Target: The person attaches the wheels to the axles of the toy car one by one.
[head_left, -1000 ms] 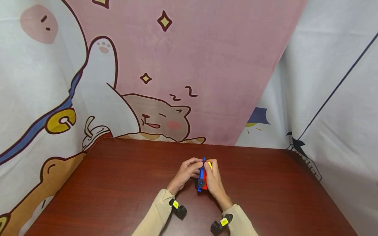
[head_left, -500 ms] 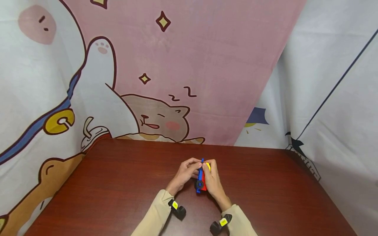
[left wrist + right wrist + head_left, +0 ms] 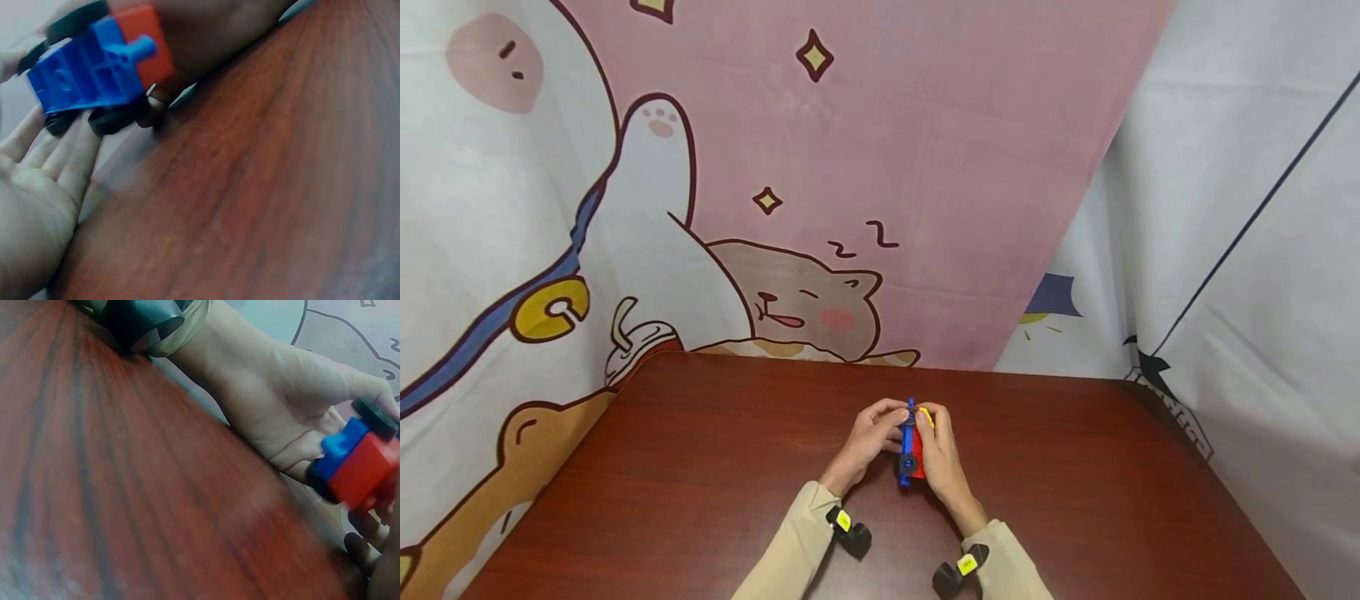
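Note:
A small toy car (image 3: 908, 450) with a blue base, black wheels, a red block and a yellow piece (image 3: 927, 417) is held up between both hands. My right hand (image 3: 943, 458) grips it from the right, around the red block (image 3: 365, 472), with the thumb along the top. From the left, my left hand (image 3: 868, 437) holds the far end, its thumb by a far wheel. In the left wrist view the blue underside (image 3: 87, 69) faces the camera, and a blue peg (image 3: 139, 49) sticks out near the red block. Left fingers (image 3: 78, 156) reach up to the wheels.
A dark red-brown wooden table (image 3: 737, 517) lies under the hands. Behind it hangs a pink and white cloth (image 3: 962, 167) with cartoon animals, and white cloth (image 3: 1247, 250) closes the right side. Black wrist cameras (image 3: 852, 537) sit on both sleeves.
The toy car has shifted slightly left over the second. In the last half second it rises a little and tips, showing a far wheel by the left thumb. Both hands keep their hold.

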`<state>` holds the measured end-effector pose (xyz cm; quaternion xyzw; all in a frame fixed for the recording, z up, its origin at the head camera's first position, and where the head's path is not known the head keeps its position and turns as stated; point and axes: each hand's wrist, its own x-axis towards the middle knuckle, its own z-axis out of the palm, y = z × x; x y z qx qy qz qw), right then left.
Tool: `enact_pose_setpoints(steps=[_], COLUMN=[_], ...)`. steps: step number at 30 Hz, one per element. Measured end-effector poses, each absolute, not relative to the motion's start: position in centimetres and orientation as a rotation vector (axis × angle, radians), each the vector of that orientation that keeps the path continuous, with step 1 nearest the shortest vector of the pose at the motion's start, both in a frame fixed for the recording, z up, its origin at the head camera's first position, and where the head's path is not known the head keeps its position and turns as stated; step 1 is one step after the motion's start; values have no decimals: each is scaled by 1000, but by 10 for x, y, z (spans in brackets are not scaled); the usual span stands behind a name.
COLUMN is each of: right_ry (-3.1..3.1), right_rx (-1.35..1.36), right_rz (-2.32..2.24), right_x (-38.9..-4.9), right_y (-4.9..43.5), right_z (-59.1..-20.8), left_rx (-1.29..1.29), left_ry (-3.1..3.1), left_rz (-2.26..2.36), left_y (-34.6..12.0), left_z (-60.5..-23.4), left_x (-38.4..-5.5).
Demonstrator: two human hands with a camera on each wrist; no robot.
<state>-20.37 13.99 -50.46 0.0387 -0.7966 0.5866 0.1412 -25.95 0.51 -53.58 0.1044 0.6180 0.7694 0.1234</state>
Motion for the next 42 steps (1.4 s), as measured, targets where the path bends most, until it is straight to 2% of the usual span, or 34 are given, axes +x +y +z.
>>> enact_pose_setpoints(steps=[6,17,24,27,35,42], right_ry=[-2242,-2334,-2283,-2233,-2243,-2124], right_rx=[75,182,48,21,29,194], right_rz=[1784,1748,1671,1649,1675,1829], right_x=[-203,-204,-224,-226,-225,-214], right_y=[142,143,149,150,149,144], right_z=[-504,-505,-541,-545,-545,-524], left_rx=[158,139,182,212,313,180], left_ry=[1602,1518,1556,1596,1694,1599], left_rz=[2432,2562,2498,2477,2372,2487], left_y=[6,3,5,7,7,6], left_z=[-537,-537,-539,-539,-540,-543], left_x=[-262,-265,-267,-267,-265,-268])
